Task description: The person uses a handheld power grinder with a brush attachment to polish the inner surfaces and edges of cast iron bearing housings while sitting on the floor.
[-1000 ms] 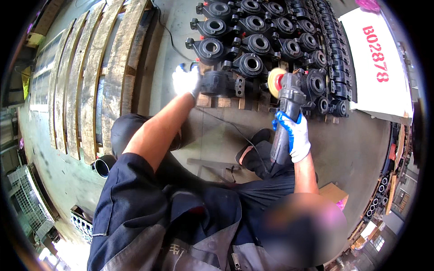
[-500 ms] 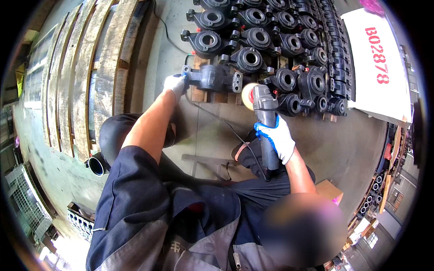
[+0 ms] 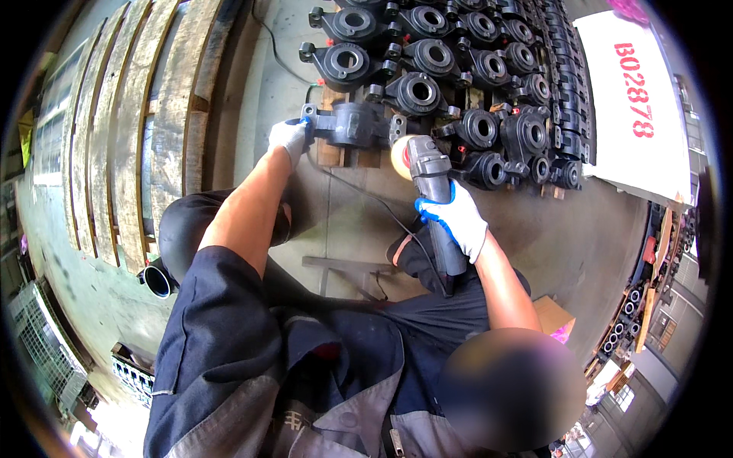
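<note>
My left hand [image 3: 290,139], in a white and blue work glove, is closed on the left end of a black metal casting [image 3: 355,124] at the near edge of the wooden pallet. A black angle grinder [image 3: 437,195] is in my right hand [image 3: 458,217], also gloved, with the fingers wrapped round its body. The grinder's round yellowish and red disc [image 3: 399,158] is right by the casting's drilled right end [image 3: 398,128]; whether it touches cannot be made out. From the grinder's rear end a dark cord [image 3: 382,200] runs back past the casting.
Rows of black castings with round bores [image 3: 420,91] cover the pallet beyond. Another slatted pallet [image 3: 168,99] lies on the left. A white board with red marks [image 3: 637,114] stands at the right. A low metal frame [image 3: 347,263] is on the floor between my legs.
The grinder in my right hand has moved slightly left, its disc now closer to the casting's right end. My left hand keeps its hold; the whole view has shifted a little.
</note>
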`<action>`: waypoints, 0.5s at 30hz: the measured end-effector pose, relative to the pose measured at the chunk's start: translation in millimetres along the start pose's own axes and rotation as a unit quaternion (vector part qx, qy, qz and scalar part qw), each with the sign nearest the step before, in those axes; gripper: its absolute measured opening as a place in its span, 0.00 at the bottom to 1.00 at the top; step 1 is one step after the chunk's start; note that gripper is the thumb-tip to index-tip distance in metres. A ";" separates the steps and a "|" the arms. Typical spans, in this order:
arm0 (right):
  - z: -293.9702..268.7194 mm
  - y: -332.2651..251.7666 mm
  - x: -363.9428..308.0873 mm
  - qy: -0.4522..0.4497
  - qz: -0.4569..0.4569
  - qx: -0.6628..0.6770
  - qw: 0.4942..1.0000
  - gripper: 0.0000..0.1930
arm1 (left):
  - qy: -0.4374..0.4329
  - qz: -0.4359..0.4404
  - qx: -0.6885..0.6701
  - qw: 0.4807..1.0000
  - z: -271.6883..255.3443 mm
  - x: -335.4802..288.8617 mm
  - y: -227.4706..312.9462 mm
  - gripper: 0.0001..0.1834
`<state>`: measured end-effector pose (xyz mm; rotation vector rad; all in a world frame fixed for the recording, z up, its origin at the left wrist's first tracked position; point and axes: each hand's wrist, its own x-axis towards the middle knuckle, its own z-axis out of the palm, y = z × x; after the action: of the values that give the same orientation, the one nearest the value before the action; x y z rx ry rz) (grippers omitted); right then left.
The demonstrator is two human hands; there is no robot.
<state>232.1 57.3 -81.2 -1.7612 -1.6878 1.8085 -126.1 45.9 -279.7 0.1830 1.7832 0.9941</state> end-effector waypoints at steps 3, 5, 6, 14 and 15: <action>0.0 -3.3 -3.6 -0.002 -0.001 0.009 1.000 0.20 | -0.009 0.001 0.001 1.000 -1.9 4.3 -3.3 0.17; -1.6 -2.1 -6.7 -0.003 0.009 0.010 1.000 0.20 | -0.008 0.001 0.000 1.000 -3.3 8.2 -6.4 0.17; -1.6 -2.0 -7.2 0.008 0.008 0.002 1.000 0.20 | -0.007 0.001 -0.002 1.000 -2.3 7.8 -6.8 0.17; -2.9 1.7 7.9 0.040 0.020 -0.038 0.998 0.28 | -0.013 -0.007 -0.004 1.000 -4.6 4.7 -2.5 0.15; -2.6 3.6 10.3 0.046 0.019 -0.031 0.998 0.28 | -0.007 -0.012 -0.003 1.000 -2.0 -0.5 0.8 0.15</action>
<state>232.7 64.7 -89.6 -1.8818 -1.7036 1.6784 -127.8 45.0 -278.5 0.1638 1.7660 0.9779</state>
